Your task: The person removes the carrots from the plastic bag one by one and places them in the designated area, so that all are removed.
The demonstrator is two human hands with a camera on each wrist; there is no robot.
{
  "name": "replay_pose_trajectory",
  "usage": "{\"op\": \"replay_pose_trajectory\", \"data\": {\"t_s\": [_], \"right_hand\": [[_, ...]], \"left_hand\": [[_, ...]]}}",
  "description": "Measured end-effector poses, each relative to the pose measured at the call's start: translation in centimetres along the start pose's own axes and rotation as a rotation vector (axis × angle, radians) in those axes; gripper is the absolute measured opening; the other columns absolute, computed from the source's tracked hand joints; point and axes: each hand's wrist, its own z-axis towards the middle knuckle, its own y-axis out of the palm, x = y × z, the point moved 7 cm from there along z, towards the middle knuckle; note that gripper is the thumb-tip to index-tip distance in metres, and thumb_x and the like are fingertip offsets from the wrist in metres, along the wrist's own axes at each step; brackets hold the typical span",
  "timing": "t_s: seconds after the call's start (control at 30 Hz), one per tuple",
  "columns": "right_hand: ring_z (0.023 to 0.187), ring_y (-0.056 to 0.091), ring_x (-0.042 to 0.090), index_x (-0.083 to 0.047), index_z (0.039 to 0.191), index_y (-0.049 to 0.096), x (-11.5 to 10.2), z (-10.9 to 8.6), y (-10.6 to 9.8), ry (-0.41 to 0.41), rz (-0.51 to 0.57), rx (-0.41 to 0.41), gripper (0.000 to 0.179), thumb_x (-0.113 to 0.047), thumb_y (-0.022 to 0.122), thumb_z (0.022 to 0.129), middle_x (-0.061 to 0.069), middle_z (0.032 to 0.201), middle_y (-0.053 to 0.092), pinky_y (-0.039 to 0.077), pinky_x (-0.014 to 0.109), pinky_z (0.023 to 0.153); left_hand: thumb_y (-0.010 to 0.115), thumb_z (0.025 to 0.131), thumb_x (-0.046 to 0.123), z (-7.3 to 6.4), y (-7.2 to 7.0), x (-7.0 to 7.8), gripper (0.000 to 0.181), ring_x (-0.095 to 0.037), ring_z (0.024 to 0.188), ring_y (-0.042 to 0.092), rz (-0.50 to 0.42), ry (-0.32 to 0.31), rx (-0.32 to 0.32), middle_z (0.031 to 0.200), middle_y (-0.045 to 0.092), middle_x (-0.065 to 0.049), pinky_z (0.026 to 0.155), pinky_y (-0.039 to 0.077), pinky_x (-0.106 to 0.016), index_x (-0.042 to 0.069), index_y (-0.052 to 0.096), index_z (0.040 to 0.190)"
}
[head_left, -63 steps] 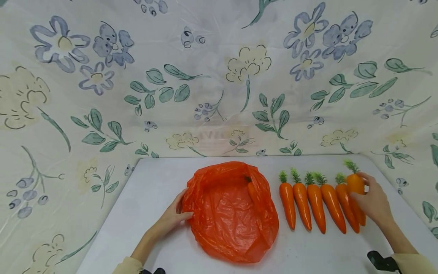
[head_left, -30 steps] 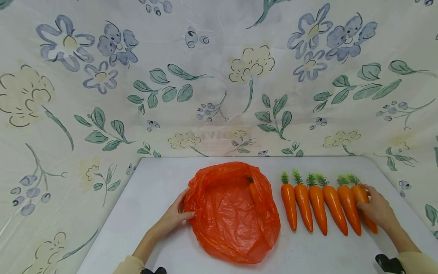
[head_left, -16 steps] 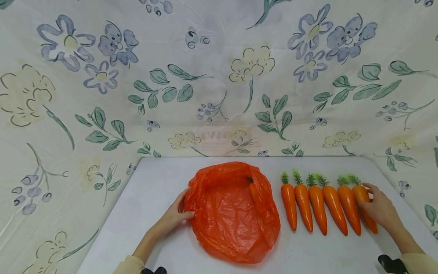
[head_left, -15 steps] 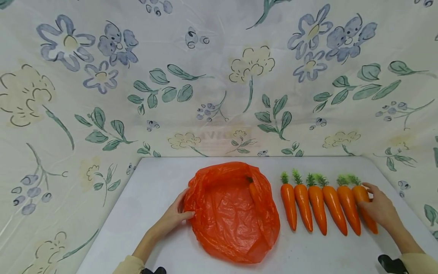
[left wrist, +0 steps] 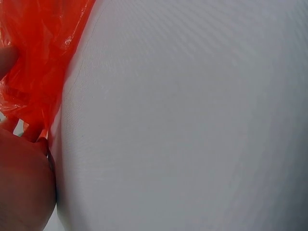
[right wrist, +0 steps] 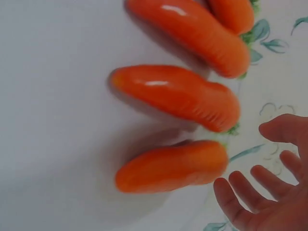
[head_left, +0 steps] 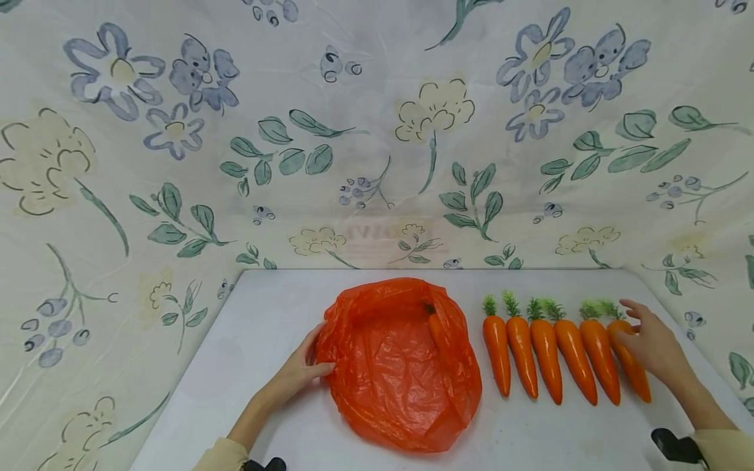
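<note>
A red plastic bag [head_left: 400,373] with its mouth spread wide lies mid-table in the head view. My left hand [head_left: 297,363] holds its left side, thumb on the near side and fingers behind; the left wrist view shows the red film [left wrist: 43,53] between them. One carrot [head_left: 436,327] lies inside the bag at its upper right. Several orange carrots with green tops stand in a row to the right. By the row's right-end carrot [head_left: 631,366], my right hand [head_left: 656,343] has its fingers spread; in the right wrist view they are apart from that carrot [right wrist: 173,166].
The carrots, starting with the leftmost [head_left: 497,356], lie side by side on the white table [head_left: 265,314], tops away from me. A flower-patterned cloth [head_left: 377,131] rises behind the table and around its sides.
My right hand set a carrot down at the row's right end, then let go and lifted slightly away. The left hand stayed on the bag.
</note>
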Motion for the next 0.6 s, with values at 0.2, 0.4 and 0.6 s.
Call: {"op": "replay_pose_trajectory", "data": {"t_s": [0.2,0.4,0.6], "right_hand": [[0.111,0.045,0.059,0.012,0.147,0.024,-2.9,0.0,0.0,-0.062,0.026,0.000,0.065,-0.009,0.053,0.093,0.046,0.136,0.035,0.044,0.070,0.088],[0.115,0.045,0.056,0.009,0.149,0.025,-6.1,-0.2,0.4,-0.116,0.072,-0.005,0.064,-0.011,0.054,0.096,0.042,0.140,0.035,0.045,0.069,0.088],[0.118,0.045,0.054,0.004,0.151,0.025,-8.7,-0.4,0.7,-0.155,0.102,-0.009,0.064,-0.013,0.055,0.097,0.038,0.144,0.035,0.048,0.066,0.087]], "left_hand": [[0.068,0.089,0.027,0.0,0.0,0.1,0.086,-0.036,0.150,0.013,0.001,-0.008,0.003,0.163,0.018,-0.012,0.118,0.012,-0.063,0.017,0.017,0.158],[0.068,0.089,0.027,0.0,0.0,0.0,0.086,-0.036,0.150,0.013,0.001,-0.011,0.002,0.163,0.019,-0.012,0.118,0.013,-0.063,0.018,0.017,0.158],[0.068,0.089,0.026,-0.1,-0.1,0.1,0.085,-0.035,0.150,0.013,-0.002,0.014,-0.004,0.163,0.019,-0.012,0.118,0.012,-0.064,0.017,0.018,0.158]]}}
